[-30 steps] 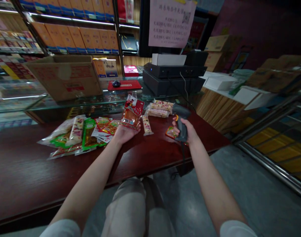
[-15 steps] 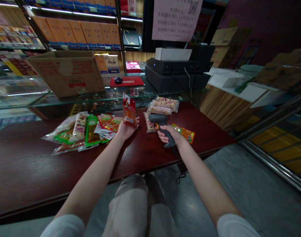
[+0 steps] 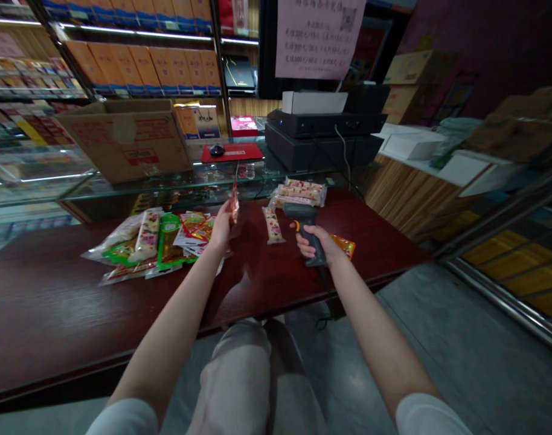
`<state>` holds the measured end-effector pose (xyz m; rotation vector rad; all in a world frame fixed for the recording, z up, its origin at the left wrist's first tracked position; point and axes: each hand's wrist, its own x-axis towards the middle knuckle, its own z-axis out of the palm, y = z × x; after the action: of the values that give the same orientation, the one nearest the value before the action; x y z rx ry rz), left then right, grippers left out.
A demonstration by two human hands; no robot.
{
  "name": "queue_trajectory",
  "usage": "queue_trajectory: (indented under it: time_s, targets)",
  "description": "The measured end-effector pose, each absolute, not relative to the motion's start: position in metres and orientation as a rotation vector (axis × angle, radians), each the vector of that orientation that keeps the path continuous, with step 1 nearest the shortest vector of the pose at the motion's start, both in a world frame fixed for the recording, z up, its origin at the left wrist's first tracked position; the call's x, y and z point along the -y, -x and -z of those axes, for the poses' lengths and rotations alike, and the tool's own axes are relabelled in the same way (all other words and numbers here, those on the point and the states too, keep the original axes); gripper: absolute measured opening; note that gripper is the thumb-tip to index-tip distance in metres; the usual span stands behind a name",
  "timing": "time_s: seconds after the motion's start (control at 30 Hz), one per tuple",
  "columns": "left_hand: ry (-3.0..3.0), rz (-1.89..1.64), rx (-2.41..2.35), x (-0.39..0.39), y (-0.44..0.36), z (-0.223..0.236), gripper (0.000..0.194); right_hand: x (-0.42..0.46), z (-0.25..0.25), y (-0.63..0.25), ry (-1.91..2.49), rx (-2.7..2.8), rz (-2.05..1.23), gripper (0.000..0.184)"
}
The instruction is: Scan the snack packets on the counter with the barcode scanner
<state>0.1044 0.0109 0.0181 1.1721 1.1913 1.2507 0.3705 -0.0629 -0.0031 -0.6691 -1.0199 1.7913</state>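
Note:
My left hand (image 3: 222,225) is closed on a red snack packet (image 3: 235,202), held upright and seen nearly edge-on above the table. My right hand (image 3: 316,241) wraps around the handle of a dark barcode scanner (image 3: 301,212), its head turned toward the left. Left of my left hand lies a pile of packaged snacks: a green-edged packet (image 3: 170,240), a wrapped nougat-like bar (image 3: 148,234) and several red packets (image 3: 197,225). One wrapped bar (image 3: 273,225) lies between my hands, with more wrapped bars (image 3: 299,192) behind it. An orange packet (image 3: 343,244) is partly hidden behind my right hand.
The dark red tabletop (image 3: 249,290) meets a glass counter (image 3: 198,178) at the back. On the counter are a cardboard box (image 3: 131,142), a mouse (image 3: 217,150) on a red mat, and a black cash drawer (image 3: 321,148). A cable hangs below the scanner.
The red packet has turned from showing its face to nearly edge-on, and my left hand has shifted slightly left. The scanner has moved a little right, away from the single bar.

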Motion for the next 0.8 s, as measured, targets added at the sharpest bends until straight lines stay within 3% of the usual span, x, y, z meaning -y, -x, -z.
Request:
queue_trajectory:
  time_s: [0.1, 0.17, 0.3, 0.4, 0.53, 0.67, 0.8]
  targets:
    - [-1.682, -1.340, -1.690, -0.006, -0.080, -0.033, 0.052, 0.066, -0.006, -0.393, 0.702, 1.002, -1.637, 0.034]
    - [-1.820, -1.218, -1.979, -0.005, -0.063, -0.034, 0.053, 0.068, -0.008, -0.411, 0.741, 0.983, -1.545, 0.033]
    - [-1.782, -1.069, -2.236, -0.009, -0.040, -0.022, 0.038, 0.074, -0.001, -0.441, 0.791, 0.884, -1.452, 0.026]
    - [-1.931, -1.141, -2.122, -0.009, -0.049, -0.019, 0.031, 0.076, 0.006, -0.452, 0.782, 0.823, -1.421, 0.023]
    - [-2.159, -1.084, -1.580, -0.001, -0.103, -0.019, 0.024, 0.075, 0.008, -0.455, 0.767, 0.787, -1.406, 0.022]
    - [-1.873, -0.966, -1.337, 0.002, -0.171, -0.007, 0.039, 0.075, 0.009, -0.455, 0.797, 0.766, -1.398, 0.021]
    - [-1.707, -0.920, -1.360, -0.012, -0.200, 0.004, 0.034, 0.076, 0.012, -0.454, 0.797, 0.747, -1.393, 0.022]
